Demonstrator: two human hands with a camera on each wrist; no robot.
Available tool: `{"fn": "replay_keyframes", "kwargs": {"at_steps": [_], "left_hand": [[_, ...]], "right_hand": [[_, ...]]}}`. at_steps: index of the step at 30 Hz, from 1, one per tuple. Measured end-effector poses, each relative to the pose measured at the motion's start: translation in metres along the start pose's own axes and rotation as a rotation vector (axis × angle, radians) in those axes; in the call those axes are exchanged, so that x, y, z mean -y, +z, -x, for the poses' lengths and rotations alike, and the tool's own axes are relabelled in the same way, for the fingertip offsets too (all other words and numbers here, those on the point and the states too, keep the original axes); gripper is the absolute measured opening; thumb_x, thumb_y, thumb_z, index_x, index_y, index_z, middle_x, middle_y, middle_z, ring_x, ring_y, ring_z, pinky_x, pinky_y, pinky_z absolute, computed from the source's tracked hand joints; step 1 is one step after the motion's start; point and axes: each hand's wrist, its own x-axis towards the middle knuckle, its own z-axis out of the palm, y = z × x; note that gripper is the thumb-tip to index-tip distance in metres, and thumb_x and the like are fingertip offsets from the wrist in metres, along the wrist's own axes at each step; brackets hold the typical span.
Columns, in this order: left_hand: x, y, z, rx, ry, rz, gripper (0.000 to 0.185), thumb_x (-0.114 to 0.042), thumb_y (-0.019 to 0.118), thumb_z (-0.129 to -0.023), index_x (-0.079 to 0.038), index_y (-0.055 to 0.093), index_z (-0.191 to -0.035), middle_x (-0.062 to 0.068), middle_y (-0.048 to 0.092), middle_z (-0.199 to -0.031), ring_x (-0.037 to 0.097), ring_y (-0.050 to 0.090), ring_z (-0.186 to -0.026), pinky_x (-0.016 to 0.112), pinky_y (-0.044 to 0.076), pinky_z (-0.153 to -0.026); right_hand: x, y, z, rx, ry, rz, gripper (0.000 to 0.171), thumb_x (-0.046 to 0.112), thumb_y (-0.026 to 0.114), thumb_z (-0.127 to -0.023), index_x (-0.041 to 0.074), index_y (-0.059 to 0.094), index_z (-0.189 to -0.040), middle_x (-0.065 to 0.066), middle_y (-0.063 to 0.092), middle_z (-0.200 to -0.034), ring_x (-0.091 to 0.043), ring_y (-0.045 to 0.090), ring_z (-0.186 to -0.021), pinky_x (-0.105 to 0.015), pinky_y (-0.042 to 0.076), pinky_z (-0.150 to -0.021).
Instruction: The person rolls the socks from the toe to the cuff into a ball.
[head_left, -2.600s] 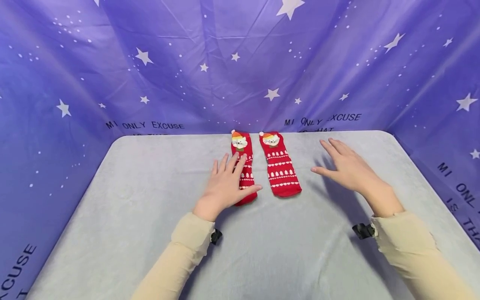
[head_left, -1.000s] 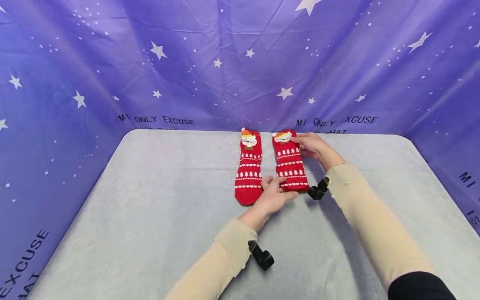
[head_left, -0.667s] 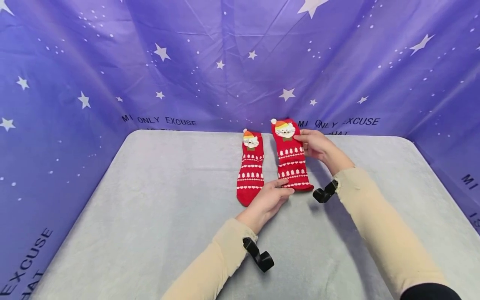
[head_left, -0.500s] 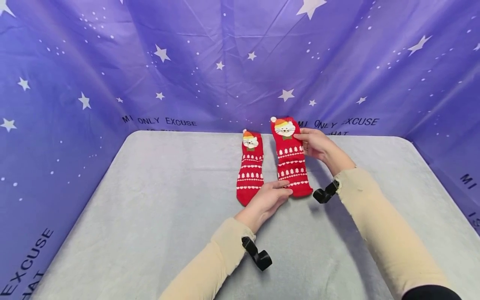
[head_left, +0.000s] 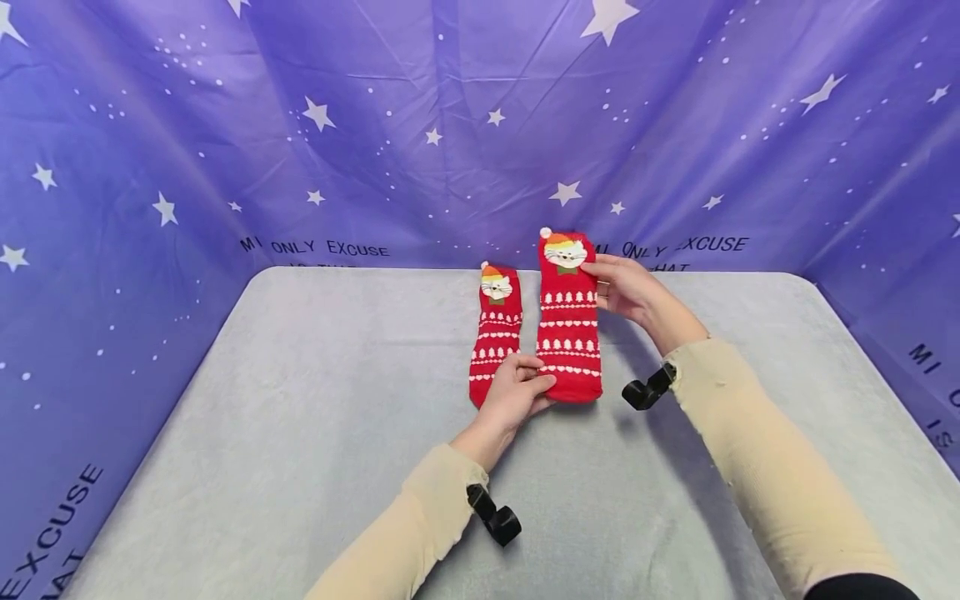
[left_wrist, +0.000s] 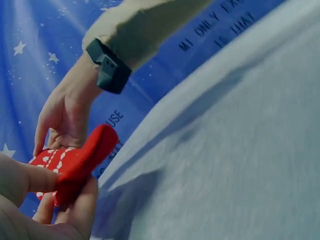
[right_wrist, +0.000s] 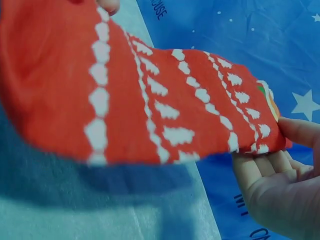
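Red fabric is pinched at both ends now: the toe of the held sock (head_left: pixel 567 333) by the left hand (head_left: pixel 510 398), its fingers closed to the cloth's thickness, and the cuff likewise by the right hand (head_left: pixel 637 292). And up it has been brought! A second ago it was laid along the counter (head_left: pixel 337 400); now it is held clear, its weight apparently borne by both hands alone. Cuff pointed toward the curtain (head_left: pixel 450 167), toe toward the person, its long axis is aligned front to back; just beside, leftward, the second sock (head_left: pixel 495 333) is left flat, partly covered by the left hand.
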Motion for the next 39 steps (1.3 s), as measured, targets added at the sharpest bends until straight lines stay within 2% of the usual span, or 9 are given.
{"fn": "replay_keyframes", "kwargs": {"at_steps": [3,6,12,15,20,26,29,34,39], "left_hand": [[-0.004,-0.009,0.002,-0.017,0.063,-0.071,0.038,0.004,0.062,-0.092,-0.002,0.046,-0.126,0.018,0.063,-0.119,0.02,0.063,-0.1,0.034,0.061,-0.075],[-0.007,-0.019,0.005,-0.02,0.11,-0.13,0.048,0.004,0.061,-0.092,-0.004,0.043,-0.136,0.021,0.06,-0.131,0.022,0.065,-0.102,0.035,0.061,-0.075],[-0.014,-0.045,0.011,-0.023,0.141,-0.24,0.052,0.003,0.059,-0.093,-0.005,0.045,-0.143,0.02,0.057,-0.137,0.024,0.068,-0.1,0.035,0.061,-0.079],[-0.017,-0.058,0.014,-0.028,0.15,-0.284,0.052,0.004,0.059,-0.093,-0.004,0.047,-0.142,0.02,0.057,-0.136,0.023,0.068,-0.099,0.035,0.061,-0.079],[-0.02,-0.075,0.017,-0.061,0.167,-0.369,0.048,0.005,0.061,-0.091,-0.003,0.053,-0.138,0.019,0.06,-0.126,0.019,0.067,-0.095,0.032,0.061,-0.075],[-0.017,-0.086,0.018,-0.072,0.164,-0.416,0.046,0.009,0.061,-0.089,0.001,0.056,-0.134,0.021,0.063,-0.119,0.021,0.07,-0.094,0.033,0.061,-0.076],[-0.014,-0.089,0.017,-0.069,0.175,-0.454,0.045,0.01,0.062,-0.088,0.003,0.056,-0.132,0.021,0.064,-0.118,0.018,0.069,-0.089,0.032,0.061,-0.074],[-0.009,-0.094,0.016,-0.08,0.221,-0.579,0.043,0.008,0.065,-0.085,0.002,0.06,-0.128,0.019,0.066,-0.114,0.02,0.07,-0.087,0.027,0.059,-0.069],[-0.011,-0.1,0.019,-0.093,0.285,-0.707,0.045,0.005,0.069,-0.083,0.002,0.059,-0.127,0.018,0.068,-0.113,0.026,0.072,-0.088,0.026,0.057,-0.064]], "right_hand": [[0.0,0.004,-0.001,0.0,-0.005,-0.025,0.018,0.014,0.052,-0.103,0.012,0.049,-0.121,0.004,0.073,-0.086,-0.011,0.07,-0.077,-0.023,0.057,-0.072],[-0.001,0.01,-0.002,-0.006,-0.022,-0.028,0.015,0.016,0.052,-0.103,0.012,0.05,-0.117,0.004,0.073,-0.086,-0.011,0.07,-0.078,-0.024,0.058,-0.072],[-0.004,0.024,-0.008,-0.071,-0.088,0.032,0.009,0.015,0.054,-0.102,0.011,0.053,-0.11,0.007,0.071,-0.083,-0.007,0.069,-0.077,-0.022,0.058,-0.07],[-0.007,0.032,-0.014,-0.11,-0.099,0.121,0.017,0.016,0.055,-0.102,0.009,0.052,-0.117,0.008,0.068,-0.086,-0.004,0.068,-0.076,-0.02,0.058,-0.068],[-0.012,0.047,-0.024,-0.136,-0.105,0.265,0.037,0.018,0.056,-0.101,0.001,0.047,-0.133,0.002,0.061,-0.102,-0.001,0.066,-0.077,-0.02,0.059,-0.069],[-0.018,0.061,-0.039,-0.14,-0.119,0.349,0.038,0.016,0.058,-0.099,-0.003,0.049,-0.131,-0.001,0.06,-0.101,-0.002,0.063,-0.075,-0.02,0.058,-0.069],[-0.021,0.066,-0.046,-0.161,-0.131,0.387,0.04,0.013,0.058,-0.099,-0.007,0.048,-0.133,-0.008,0.061,-0.107,-0.002,0.062,-0.072,-0.02,0.057,-0.07],[-0.031,0.069,-0.056,-0.207,-0.122,0.521,0.043,0.013,0.058,-0.099,-0.008,0.05,-0.137,-0.02,0.059,-0.123,0.0,0.059,-0.069,-0.022,0.057,-0.074],[-0.04,0.066,-0.059,-0.248,-0.142,0.658,0.044,0.016,0.06,-0.098,-0.006,0.052,-0.135,-0.02,0.06,-0.119,-0.005,0.059,-0.072,-0.023,0.058,-0.07]]}}
